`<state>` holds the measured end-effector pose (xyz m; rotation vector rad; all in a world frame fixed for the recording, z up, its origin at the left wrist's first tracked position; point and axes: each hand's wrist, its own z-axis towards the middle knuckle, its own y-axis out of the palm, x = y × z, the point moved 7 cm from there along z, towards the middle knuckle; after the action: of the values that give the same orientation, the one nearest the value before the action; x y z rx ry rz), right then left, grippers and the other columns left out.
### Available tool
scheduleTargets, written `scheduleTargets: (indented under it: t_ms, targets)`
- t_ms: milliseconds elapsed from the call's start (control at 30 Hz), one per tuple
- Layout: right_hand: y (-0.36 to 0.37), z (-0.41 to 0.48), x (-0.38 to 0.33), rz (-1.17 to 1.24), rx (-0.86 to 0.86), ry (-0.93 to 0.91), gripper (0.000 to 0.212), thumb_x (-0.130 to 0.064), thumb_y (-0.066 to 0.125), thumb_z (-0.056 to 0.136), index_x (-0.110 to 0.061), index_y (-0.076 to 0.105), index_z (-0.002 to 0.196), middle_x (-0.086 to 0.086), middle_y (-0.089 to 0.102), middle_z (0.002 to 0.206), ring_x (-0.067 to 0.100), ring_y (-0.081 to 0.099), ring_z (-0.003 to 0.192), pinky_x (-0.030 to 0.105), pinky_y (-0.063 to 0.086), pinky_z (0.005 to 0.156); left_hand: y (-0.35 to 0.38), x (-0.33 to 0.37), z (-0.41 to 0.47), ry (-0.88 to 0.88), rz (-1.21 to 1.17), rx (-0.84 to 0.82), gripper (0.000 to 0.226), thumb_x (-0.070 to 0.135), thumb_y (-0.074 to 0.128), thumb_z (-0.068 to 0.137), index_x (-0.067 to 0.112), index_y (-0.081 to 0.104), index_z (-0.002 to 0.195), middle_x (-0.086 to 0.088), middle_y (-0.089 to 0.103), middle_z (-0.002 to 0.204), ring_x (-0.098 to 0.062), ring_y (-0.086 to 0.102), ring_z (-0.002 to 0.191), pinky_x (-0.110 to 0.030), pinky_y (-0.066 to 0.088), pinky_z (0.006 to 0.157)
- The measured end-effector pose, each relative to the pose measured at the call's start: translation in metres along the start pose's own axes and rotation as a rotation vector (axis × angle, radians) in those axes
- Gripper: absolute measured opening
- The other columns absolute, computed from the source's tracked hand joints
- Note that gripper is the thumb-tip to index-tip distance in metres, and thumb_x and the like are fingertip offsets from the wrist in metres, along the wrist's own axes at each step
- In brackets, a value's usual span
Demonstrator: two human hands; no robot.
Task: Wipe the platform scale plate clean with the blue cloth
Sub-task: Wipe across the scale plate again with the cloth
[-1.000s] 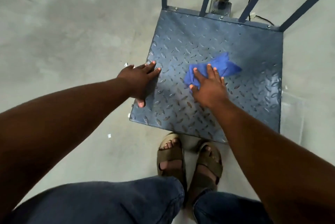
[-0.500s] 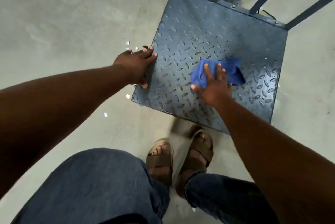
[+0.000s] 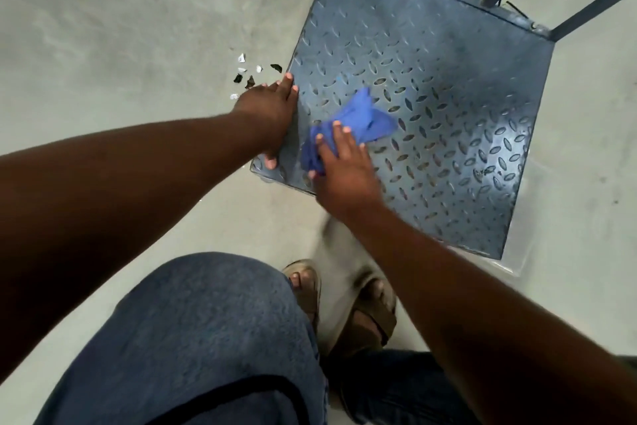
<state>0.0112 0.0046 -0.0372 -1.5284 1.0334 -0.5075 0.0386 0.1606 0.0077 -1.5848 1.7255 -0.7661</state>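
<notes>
One crumpled blue cloth is lying on the near left part of the platform scale plate, a blue-grey sheet of tread-patterned steel that is sitting on the floor. We are pressing the cloth down with our right hand, fingers straight and slightly spread over its near end, not curled round it. The cloth's far end is sticking out past the fingertips. Our left hand is resting flat along the plate's left edge, just beside the cloth, fingers extended and the thumb lying near the front left corner, gripping nothing. The two hands are lying close together but apart. Blue frame bars are rising from the plate's far edge. Small black and white scraps are lying on the grey concrete floor just left of the plate, by our left fingertips. Nearer to us, our sandals and jeans are showing.
</notes>
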Motion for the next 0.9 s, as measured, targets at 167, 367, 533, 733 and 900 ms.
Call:
scheduleTargets:
  t_ms: [167, 367, 533, 733, 900]
  targets:
    - [0.01, -0.035, -0.051, 0.176, 0.037, -0.231, 0.055, -0.044, 0.063, 0.089, -0.022, 0.061, 0.139, 0.009, 0.044, 0.159, 0.029, 0.04, 0.146, 0.05, 0.034, 0.119, 0.009, -0.001, 0.007, -0.053, 0.025, 0.064, 0.127, 0.043, 0.085, 0.086, 0.004, -0.004, 0.169, -0.015, -0.006, 0.179, -0.029, 0.014, 0.165, -0.044, 0.02, 0.132]
    - [-0.035, -0.039, 0.09, 0.163, 0.227, 0.173, 0.036, -0.036, 0.056, 0.098, -0.018, 0.068, 0.127, 0.012, 0.056, 0.142, 0.033, 0.056, 0.122, 0.048, 0.05, 0.101, 0.01, 0.0, 0.008, -0.052, 0.028, -0.01, 0.16, 0.048, 0.101, 0.062, 0.002, -0.01, 0.168, -0.018, -0.012, 0.178, -0.031, 0.007, 0.167, -0.045, 0.014, 0.134]
    - [-0.029, -0.04, 0.095, 0.156, 0.252, 0.419, 0.063, -0.037, 0.058, 0.097, -0.017, 0.039, 0.154, 0.016, 0.045, 0.148, 0.037, 0.048, 0.128, 0.05, 0.044, 0.106, 0.012, 0.0, 0.008, -0.038, 0.044, 0.0, 0.162, 0.051, 0.101, 0.06, 0.003, -0.01, 0.168, -0.018, -0.012, 0.178, -0.03, 0.015, 0.165, -0.047, 0.021, 0.132]
    - [0.007, -0.035, -0.017, 0.225, 0.124, -0.015, 0.083, -0.042, 0.08, 0.084, -0.009, 0.045, 0.151, 0.013, 0.051, 0.15, 0.033, 0.053, 0.13, 0.048, 0.047, 0.107, 0.008, 0.007, 0.004, -0.093, 0.007, -0.017, 0.161, 0.035, 0.105, 0.059, 0.009, -0.01, 0.169, -0.009, -0.017, 0.178, -0.033, 0.042, 0.151, -0.049, 0.052, 0.099]
    - [-0.002, -0.074, 0.121, 0.124, 0.247, 0.4, 0.07, -0.062, 0.042, 0.102, -0.022, 0.037, 0.159, 0.012, 0.025, 0.169, 0.033, 0.027, 0.154, 0.051, 0.024, 0.124, 0.008, 0.004, 0.005, -0.093, 0.029, -0.015, 0.163, 0.036, 0.105, 0.059, 0.009, -0.013, 0.168, -0.01, -0.02, 0.178, -0.034, 0.047, 0.146, -0.049, 0.054, 0.092]
